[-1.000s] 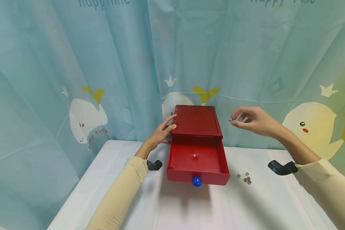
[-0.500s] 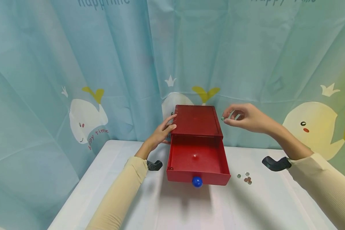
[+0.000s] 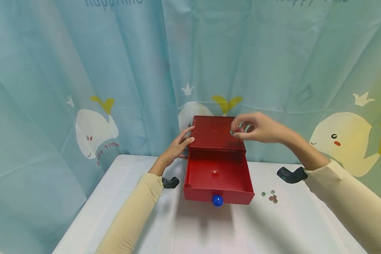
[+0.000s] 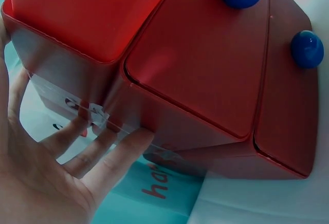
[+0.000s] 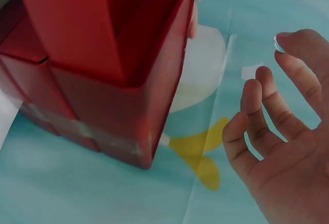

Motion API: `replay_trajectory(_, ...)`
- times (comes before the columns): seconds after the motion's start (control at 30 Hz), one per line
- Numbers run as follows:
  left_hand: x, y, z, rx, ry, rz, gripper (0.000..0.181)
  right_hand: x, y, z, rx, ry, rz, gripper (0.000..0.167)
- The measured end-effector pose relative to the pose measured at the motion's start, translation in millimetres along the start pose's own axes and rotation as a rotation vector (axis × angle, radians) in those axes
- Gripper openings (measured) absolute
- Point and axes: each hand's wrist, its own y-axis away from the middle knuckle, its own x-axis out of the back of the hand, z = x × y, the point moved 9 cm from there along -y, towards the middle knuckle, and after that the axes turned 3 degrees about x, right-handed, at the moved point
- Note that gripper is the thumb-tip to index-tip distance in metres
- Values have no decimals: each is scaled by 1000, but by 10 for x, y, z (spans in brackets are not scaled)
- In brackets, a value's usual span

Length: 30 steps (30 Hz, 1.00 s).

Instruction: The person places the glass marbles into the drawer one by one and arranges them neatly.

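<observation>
Red cabinet [image 3: 212,131] shows lower knobs [image 4: 307,49] only from left wrist, left grip [image 3: 174,150] spread, right grip [image 3: 257,127] pinching a disc [image 5: 278,44].

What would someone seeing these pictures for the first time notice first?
Probably the red drawer unit at the centre of the head view, its top drawer pulled out. Next, the shiny blue knob on that drawer's front. Then the right hand, pinching a small round piece seen against the unit's top.

I see a red drawer unit [image 3: 214,132] upright on the tabletop [image 3: 130,169], its top drawer [image 3: 216,173] pulled open, blue knob [image 3: 217,200] in front, the lower drawers [image 4: 198,54] shut. A small greenish disc [image 3: 231,133] sits pinched in the right hand's [image 3: 257,128] fingertips.
</observation>
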Motion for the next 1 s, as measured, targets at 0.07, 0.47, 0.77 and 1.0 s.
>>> replay_trajectory(0.07,-5,-5,-1,-2,-2,-2,61,-38,-50,-32,5,-2,-26,15)
replay_trajectory(0.47,-9,-11,13,-7,-16,10,61,-335,-354,-244,25,-7,-154,13)
replay_trajectory(0.77,1,-23,5,-4,-13,13,60,-591,-558,-369,98,-20,-206,12)
replay_trajectory(1.0,33,-21,-10,4,-7,10,60,-747,-650,-372,88,-2,-220,9)
